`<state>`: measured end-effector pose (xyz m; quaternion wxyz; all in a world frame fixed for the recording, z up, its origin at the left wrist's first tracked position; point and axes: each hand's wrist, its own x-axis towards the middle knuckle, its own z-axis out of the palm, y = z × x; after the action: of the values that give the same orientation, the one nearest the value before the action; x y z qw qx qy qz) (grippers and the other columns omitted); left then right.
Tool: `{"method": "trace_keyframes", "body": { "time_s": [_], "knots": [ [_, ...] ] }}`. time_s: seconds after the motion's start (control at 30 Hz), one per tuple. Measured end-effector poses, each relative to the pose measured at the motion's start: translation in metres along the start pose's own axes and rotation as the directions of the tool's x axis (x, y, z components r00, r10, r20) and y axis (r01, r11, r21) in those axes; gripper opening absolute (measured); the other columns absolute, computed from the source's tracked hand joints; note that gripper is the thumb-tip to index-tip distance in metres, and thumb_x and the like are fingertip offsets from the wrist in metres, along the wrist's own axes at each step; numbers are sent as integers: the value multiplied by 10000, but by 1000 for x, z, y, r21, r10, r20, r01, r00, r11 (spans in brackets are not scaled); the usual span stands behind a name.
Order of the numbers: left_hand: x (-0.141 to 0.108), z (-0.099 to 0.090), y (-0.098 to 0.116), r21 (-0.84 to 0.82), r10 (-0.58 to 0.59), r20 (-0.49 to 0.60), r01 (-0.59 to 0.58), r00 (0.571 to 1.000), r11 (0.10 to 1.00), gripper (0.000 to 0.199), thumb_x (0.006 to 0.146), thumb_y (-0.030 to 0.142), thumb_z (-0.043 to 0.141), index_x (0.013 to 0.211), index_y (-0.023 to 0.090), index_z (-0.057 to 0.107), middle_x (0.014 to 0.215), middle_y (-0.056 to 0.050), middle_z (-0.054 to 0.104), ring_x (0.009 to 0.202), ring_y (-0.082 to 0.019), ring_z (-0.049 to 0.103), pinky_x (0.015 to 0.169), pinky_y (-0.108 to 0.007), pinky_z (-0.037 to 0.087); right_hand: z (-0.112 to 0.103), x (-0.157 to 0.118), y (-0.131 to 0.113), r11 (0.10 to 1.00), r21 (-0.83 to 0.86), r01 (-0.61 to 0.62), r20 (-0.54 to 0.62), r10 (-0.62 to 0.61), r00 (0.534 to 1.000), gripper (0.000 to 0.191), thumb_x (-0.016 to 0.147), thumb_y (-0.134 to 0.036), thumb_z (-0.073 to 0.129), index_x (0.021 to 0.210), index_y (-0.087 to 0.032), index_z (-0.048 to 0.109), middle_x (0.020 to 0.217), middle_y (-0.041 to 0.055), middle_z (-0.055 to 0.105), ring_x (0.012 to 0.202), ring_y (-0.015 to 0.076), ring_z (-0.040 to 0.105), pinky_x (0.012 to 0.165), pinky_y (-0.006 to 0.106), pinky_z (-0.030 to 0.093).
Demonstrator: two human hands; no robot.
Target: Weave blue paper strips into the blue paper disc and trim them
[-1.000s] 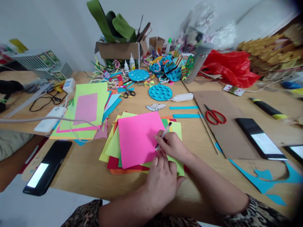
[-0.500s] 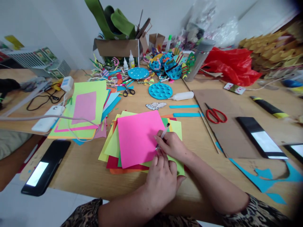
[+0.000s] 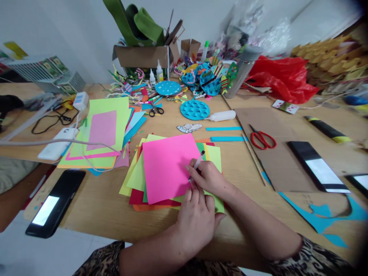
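Observation:
A sheet of bright pink paper lies at an angle on top of a stack of coloured paper sheets. My right hand is closed around a pen with a dark end, its tip down at the pink sheet's right side. Just below it, my left hand rests flat on the sheet's lower right corner and the papers under it, thumb out to the side. My left fingertips are close to the pen tip, which they and my right fingers partly hide.
Beyond the stack lie a fish-shaped paper cutout, blue strips and a glue bottle. Red-handled scissors rest on cardboard at right. Phones lie on both sides. Another person's arm is at left.
The pen's upper end has tipped slightly to the left, with a small shift of my right hand. My left hand stays in place.

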<state>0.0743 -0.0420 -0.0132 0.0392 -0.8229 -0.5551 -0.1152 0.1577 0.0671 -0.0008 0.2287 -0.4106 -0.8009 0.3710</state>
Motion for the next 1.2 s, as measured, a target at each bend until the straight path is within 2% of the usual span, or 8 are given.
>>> {"method": "trace_keyframes", "body": {
  "time_s": [0.3,0.63,0.93,1.2],
  "knots": [
    [0,-2,-1,-4,3,-10,-3,1000,1000,413,802,532,594,831,121,583,875,-165,673,940,-299,597,839,-431,463,0,-1,0,999,-6,39,26,-39,999,309,934,-277,406,636,-199,410,543,-41,453,466,81,398,516,240,303],
    [0,-2,0,-6,3,-1,-3,1000,1000,488,799,533,598,977,79,604,929,-168,673,950,-294,587,862,-427,453,-1,0,-6,997,-32,70,38,-68,997,285,928,-262,399,650,-204,382,553,-53,392,476,79,361,519,238,296],
    [1,-2,-1,-12,0,-12,0,1000,1000,479,779,526,626,961,84,615,913,-155,682,909,-282,594,854,-418,458,0,-1,-4,997,-35,73,45,-72,996,286,931,-272,397,655,-203,374,558,-53,391,478,76,360,519,235,289],
    [0,0,-1,-8,6,12,-5,1000,1000,489,823,523,571,1013,74,595,942,-166,671,943,-284,586,865,-422,447,1,-2,-5,996,-42,81,49,-79,996,287,926,-268,393,648,-203,370,542,-58,371,469,74,341,509,236,279]
  ]
}}
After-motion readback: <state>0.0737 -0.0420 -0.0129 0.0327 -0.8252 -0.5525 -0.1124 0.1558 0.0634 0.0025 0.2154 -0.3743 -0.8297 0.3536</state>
